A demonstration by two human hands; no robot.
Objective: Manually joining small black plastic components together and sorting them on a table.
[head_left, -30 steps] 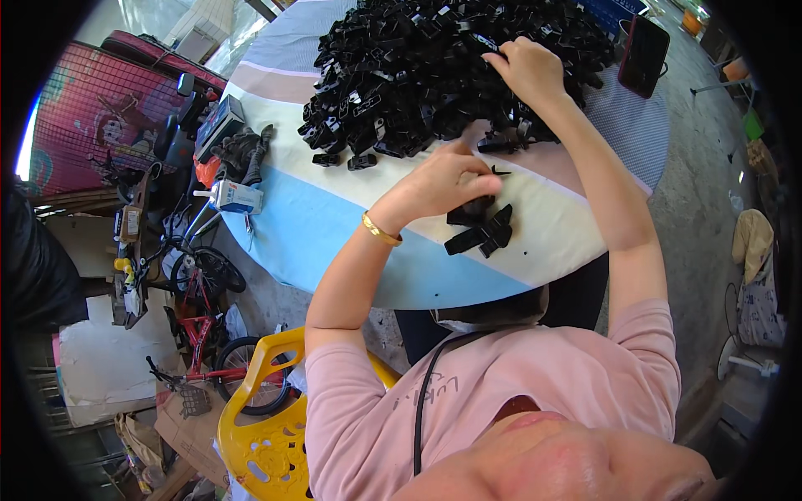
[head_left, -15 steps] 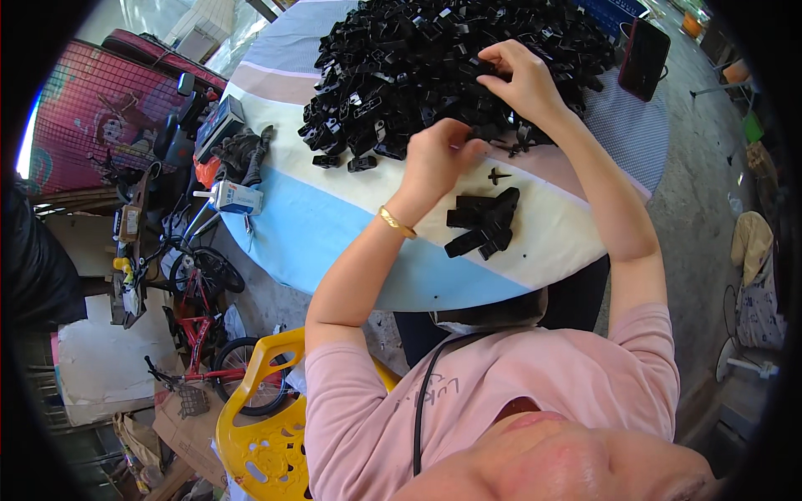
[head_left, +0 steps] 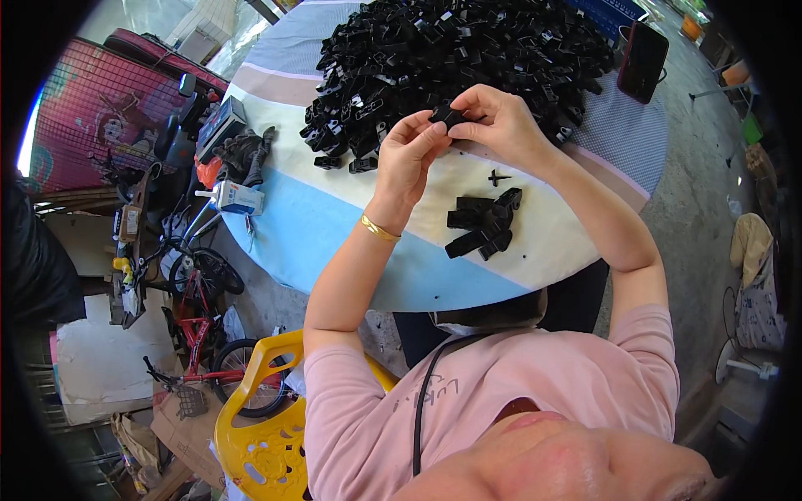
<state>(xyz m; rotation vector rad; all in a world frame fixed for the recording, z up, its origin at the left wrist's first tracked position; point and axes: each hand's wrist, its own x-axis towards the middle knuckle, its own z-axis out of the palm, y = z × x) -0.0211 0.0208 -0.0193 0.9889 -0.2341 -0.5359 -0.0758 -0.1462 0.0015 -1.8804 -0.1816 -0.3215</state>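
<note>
Between my two hands, at the near edge of a big heap of black plastic parts, I hold one small black plastic part. My left hand pinches it from the left with thumb and fingertips. From the right, my right hand grips the same part between thumb and index finger. Nearer to me on the striped tablecloth lies a small pile of black plastic pieces. A thin cross-shaped black piece lies alone just beyond that pile.
A phone stands upright at the table's right, by a blue crate. At the left edge are a small white-and-blue box and dark gloves. A yellow plastic chair and a red bicycle stand lower left.
My right hand has come down and left from over the heap to meet my left hand. Both now hold a black part together. The small pile has not moved.
</note>
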